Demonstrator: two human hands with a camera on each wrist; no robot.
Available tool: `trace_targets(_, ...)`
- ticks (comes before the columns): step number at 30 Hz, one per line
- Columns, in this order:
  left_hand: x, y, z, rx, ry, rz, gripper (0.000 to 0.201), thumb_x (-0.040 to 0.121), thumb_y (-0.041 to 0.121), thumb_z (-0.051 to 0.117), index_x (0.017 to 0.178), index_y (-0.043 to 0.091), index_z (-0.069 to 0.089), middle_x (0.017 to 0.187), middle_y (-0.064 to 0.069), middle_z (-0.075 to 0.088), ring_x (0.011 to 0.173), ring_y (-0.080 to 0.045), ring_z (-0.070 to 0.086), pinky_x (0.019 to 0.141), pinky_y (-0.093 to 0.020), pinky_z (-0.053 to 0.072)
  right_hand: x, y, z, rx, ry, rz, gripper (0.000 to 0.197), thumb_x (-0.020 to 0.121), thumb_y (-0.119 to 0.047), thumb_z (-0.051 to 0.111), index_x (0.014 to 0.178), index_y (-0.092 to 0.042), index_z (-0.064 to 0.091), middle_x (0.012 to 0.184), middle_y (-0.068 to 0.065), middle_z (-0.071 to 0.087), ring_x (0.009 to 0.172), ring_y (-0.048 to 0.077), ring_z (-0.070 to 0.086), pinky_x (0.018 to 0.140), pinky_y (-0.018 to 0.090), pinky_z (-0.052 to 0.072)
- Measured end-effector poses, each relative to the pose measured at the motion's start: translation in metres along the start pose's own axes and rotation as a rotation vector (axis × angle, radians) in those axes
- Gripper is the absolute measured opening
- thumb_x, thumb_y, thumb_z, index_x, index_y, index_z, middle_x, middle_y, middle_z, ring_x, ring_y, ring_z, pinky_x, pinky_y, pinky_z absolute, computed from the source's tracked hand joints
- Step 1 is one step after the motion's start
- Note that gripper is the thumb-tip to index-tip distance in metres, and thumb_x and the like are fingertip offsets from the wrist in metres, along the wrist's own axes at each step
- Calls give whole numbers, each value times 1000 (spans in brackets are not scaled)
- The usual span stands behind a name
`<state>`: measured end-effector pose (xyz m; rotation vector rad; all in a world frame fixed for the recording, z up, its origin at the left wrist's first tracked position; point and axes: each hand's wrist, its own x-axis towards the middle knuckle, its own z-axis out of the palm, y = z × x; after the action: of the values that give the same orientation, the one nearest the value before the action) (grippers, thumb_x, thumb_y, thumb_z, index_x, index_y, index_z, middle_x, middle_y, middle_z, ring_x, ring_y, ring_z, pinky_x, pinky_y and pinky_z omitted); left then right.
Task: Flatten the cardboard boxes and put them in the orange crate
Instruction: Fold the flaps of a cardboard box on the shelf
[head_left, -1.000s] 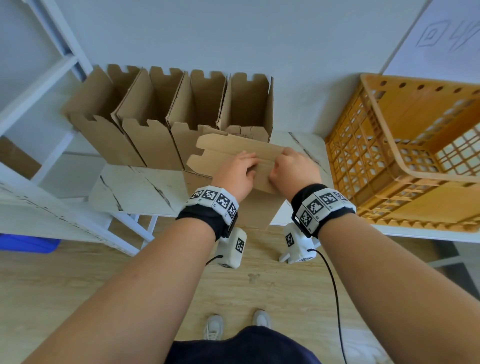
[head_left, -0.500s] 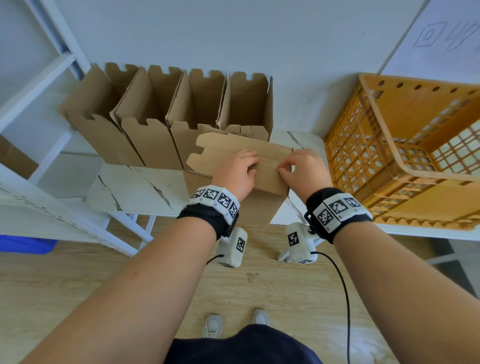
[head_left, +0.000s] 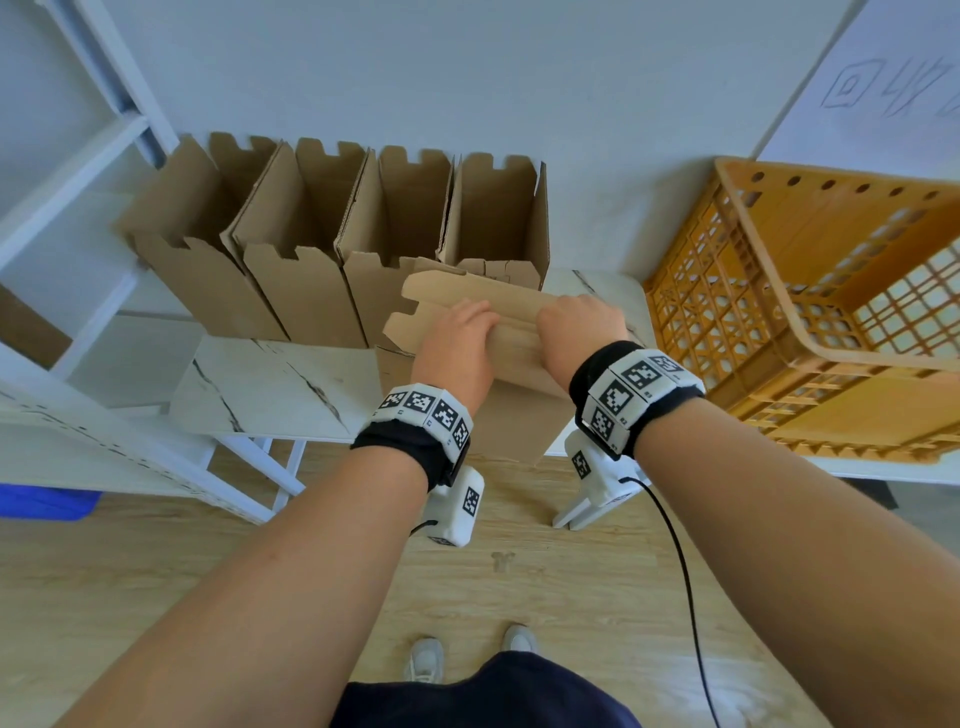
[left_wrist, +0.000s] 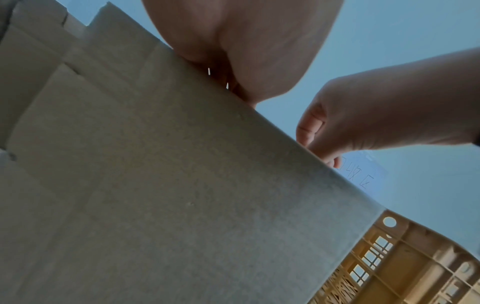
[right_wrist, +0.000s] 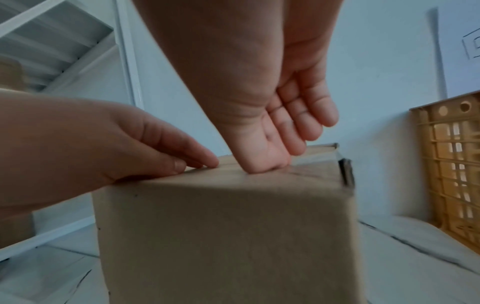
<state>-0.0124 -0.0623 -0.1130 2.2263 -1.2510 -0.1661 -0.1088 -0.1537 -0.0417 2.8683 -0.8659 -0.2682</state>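
Note:
A brown cardboard box (head_left: 519, 415) stands at the front edge of the white table (head_left: 270, 384), its notched flap (head_left: 441, 301) folded over the top. My left hand (head_left: 457, 338) lies on the box top with its fingers (right_wrist: 166, 148) spread along the fold. Just to its right, my right hand (head_left: 576, 327) pushes down with the thumb (right_wrist: 259, 160), its other fingers straight behind. The box's front panel (left_wrist: 182, 185) fills the left wrist view. The orange crate (head_left: 753, 291) lies tilted on the table to the right.
Several open cardboard boxes (head_left: 322, 244) stand in a row against the wall behind the held box. A white metal rack (head_left: 104, 135) is at the left with a blue bin (head_left: 41, 501) under it. A paper sign (head_left: 872, 88) hangs above the crate.
My right hand slid right along the flap, then came back close to the left hand. The top flap now lies lower and flatter on the box.

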Motion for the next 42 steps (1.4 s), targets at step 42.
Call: trace_targets(42, -8, -3, 11, 167, 72, 57, 35, 97, 10, 42, 128, 11, 56, 138, -2, 50, 130, -19, 42, 107, -33, 34, 14, 17, 33, 394, 9, 259, 15, 81, -26, 60, 84, -14, 51, 77, 2, 49, 71, 20, 50, 55, 25, 35)
